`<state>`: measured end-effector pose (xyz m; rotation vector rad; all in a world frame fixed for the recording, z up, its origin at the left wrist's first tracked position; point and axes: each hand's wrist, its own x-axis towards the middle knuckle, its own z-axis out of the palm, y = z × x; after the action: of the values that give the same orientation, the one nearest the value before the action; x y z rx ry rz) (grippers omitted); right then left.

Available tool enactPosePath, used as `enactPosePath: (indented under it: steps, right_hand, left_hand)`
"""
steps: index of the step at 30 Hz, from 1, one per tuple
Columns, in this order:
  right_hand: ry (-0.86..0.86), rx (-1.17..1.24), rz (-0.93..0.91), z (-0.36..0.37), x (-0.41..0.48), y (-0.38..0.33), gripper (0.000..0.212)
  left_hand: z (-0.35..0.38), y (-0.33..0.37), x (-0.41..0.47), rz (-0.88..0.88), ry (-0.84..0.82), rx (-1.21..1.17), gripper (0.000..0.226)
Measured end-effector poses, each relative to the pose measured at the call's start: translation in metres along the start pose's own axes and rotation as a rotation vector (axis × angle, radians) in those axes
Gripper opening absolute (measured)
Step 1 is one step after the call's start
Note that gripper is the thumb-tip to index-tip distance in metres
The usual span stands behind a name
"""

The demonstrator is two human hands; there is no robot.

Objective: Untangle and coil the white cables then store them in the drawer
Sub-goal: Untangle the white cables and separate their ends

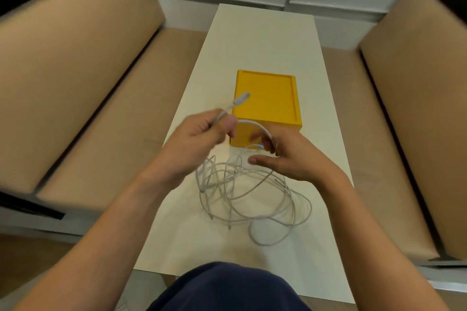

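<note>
1. My left grip point(202, 131) is closed tight on one cable point(252, 122) just behind its plug point(241, 98). The plug sticks up and away from me, towards the box point(267, 98).
2. From that grip the cable arcs rightward to my right grip point(285, 156), whose fingers curl over it with the thumb held out straight. Blur keeps me from judging how firmly they close.
3. What matters next: the held length runs left to right between my grips, and the rest drops down and towards me into the tangle point(252, 192). The tangle lies on the bench point(265, 33) just under and nearer me than both grips. I judge the right grip better placed to feed cable out of it, being almost above it.
4. Storage lies straight beyond both grips, and the box's near face sits just behind my fingers.
5. Hard to read: how many cables make up the tangle, and where they cross. A bluish spot by my right fingers is too blurred to name. My grips cover most of the box's front, so I cannot see the drawer properly.
</note>
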<state>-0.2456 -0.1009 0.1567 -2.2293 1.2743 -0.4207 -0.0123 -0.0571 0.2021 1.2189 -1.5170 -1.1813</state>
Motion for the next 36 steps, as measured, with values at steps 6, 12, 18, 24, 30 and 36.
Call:
enactPosePath:
  steps: [6, 12, 18, 24, 30, 36]
  right_hand:
    - [0.044, -0.078, 0.373, 0.001, -0.006, 0.025, 0.042]
    - [0.808, 0.479, 0.16, -0.017, -0.016, -0.001, 0.036]
    - [0.746, 0.178, -0.088, -0.009, -0.017, -0.005, 0.013]
    - [0.496, 0.169, -0.022, 0.013, -0.011, -0.021, 0.013]
    - [0.421, 0.31, -0.101, 0.018, -0.008, -0.035, 0.021]
    - [0.5, 0.582, 0.122, 0.045, -0.016, -0.024, 0.039]
  left_hand:
    - [-0.027, 0.02, -0.015, 0.084, 0.096, 0.02, 0.032]
    - [-0.028, -0.03, -0.008, -0.149, 0.041, 0.499, 0.033]
    - [-0.001, -0.043, -0.002, -0.123, 0.231, 0.483, 0.033]
    - [0.018, -0.029, 0.009, -0.049, 0.151, 0.27, 0.018]
    - [0.025, -0.029, 0.015, -0.019, -0.057, 0.191, 0.012]
    - [0.015, -0.014, 0.025, -0.017, 0.123, 0.141, 0.023]
